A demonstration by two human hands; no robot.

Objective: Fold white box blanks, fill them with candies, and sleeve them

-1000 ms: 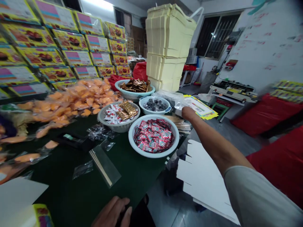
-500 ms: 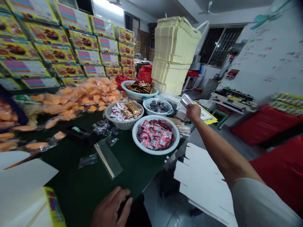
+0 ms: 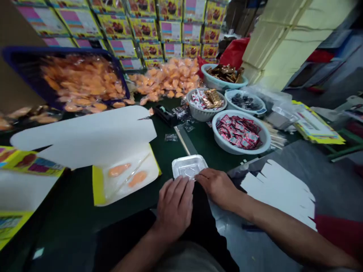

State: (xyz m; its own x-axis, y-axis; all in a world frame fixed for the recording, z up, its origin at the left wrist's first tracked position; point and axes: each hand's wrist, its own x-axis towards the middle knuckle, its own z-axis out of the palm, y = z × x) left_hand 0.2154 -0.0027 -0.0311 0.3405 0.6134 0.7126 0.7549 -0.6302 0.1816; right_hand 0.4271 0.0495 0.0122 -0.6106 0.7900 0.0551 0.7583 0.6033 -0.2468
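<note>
A small silver foil tray (image 3: 188,164) is at the near edge of the dark green table, in front of me. My left hand (image 3: 176,202) has its fingers closed along the tray's near left rim, its thumb hidden. My right hand (image 3: 217,185) pinches the near right corner. Left of the tray lies an open white-lined carton (image 3: 151,160) holding two wrapped orange pieces (image 3: 138,178) and a thin stick in clear wrap. Just beyond the tray are wooden sticks (image 3: 182,139) in a clear sleeve.
Bowls of pink sachets (image 3: 241,132), gold packets (image 3: 224,73) and dark pieces stand at the right. A blue basket (image 3: 126,81) of orange pieces tips toward me. Flat white cartons (image 3: 283,192) lie to the right; boxes (image 3: 170,34) are stacked behind.
My right hand has come back from the far right with the foil tray. My left hand has moved onto the tray's rim. The view has turned left, showing the open carton and basket.
</note>
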